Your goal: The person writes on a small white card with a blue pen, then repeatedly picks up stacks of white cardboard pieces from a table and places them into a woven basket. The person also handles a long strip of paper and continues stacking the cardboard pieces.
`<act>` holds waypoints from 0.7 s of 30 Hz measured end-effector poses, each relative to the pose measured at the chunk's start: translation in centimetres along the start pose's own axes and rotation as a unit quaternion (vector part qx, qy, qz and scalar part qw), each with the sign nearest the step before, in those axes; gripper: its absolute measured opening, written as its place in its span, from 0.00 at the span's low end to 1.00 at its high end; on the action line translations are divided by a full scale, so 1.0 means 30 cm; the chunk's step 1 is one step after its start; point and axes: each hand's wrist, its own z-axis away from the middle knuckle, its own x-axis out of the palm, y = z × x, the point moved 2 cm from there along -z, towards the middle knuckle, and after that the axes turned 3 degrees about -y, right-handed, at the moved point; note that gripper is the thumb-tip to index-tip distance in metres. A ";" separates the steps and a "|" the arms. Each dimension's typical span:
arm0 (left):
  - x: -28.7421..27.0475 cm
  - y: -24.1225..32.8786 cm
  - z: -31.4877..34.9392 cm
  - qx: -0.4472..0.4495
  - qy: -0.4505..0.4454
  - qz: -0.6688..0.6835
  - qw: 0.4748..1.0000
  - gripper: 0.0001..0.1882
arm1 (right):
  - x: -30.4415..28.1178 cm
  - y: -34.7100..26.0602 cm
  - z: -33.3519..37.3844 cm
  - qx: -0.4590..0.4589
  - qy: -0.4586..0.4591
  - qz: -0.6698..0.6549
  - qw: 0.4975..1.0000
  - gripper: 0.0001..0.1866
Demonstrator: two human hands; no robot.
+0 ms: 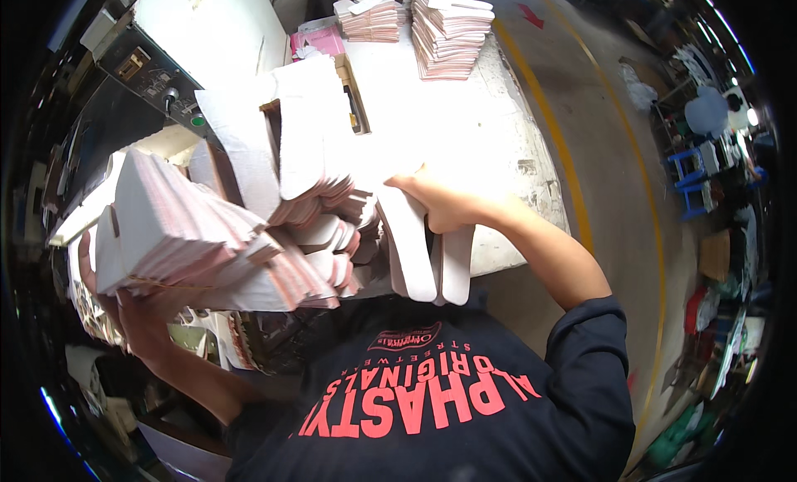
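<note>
My left hand (124,303) is wrapped round the outer side of a thick bundle of white-and-pink layered pieces (178,225), which a thin band seems to tie near its lower edge. Part of that hand is hidden behind the bundle. On the table's near edge my right hand (436,200) closes over long, round-ended white pieces (411,249), shaped like insoles, which jut over the edge toward me. More layered pieces (311,150) lie heaped between my hands, some fanned out with pink edges showing.
Tall stacks of similar pieces (451,34) stand at the table's far end. A machine with a dark control panel (158,79) and green button is at the left. An open cardboard box (353,96) sits behind the heap. Yellow lines (548,108) mark the floor at right, with blue stools (687,175) beyond.
</note>
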 end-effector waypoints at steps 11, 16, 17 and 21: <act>0.151 0.197 0.237 0.051 0.058 -0.041 0.996 0.30 | -0.074 0.509 0.279 0.014 0.098 -0.334 0.937 0.30; 0.241 0.228 0.257 0.062 0.087 -0.158 0.982 0.30 | -0.011 0.653 0.368 -0.027 0.137 -0.396 0.908 0.27; 0.248 0.231 0.255 0.058 0.095 -0.177 0.978 0.30 | -0.007 0.673 0.385 -0.008 0.142 -0.385 0.912 0.27; 0.252 0.231 0.255 0.057 0.092 -0.196 0.975 0.30 | 0.027 0.775 0.446 0.198 0.141 -0.227 0.943 0.27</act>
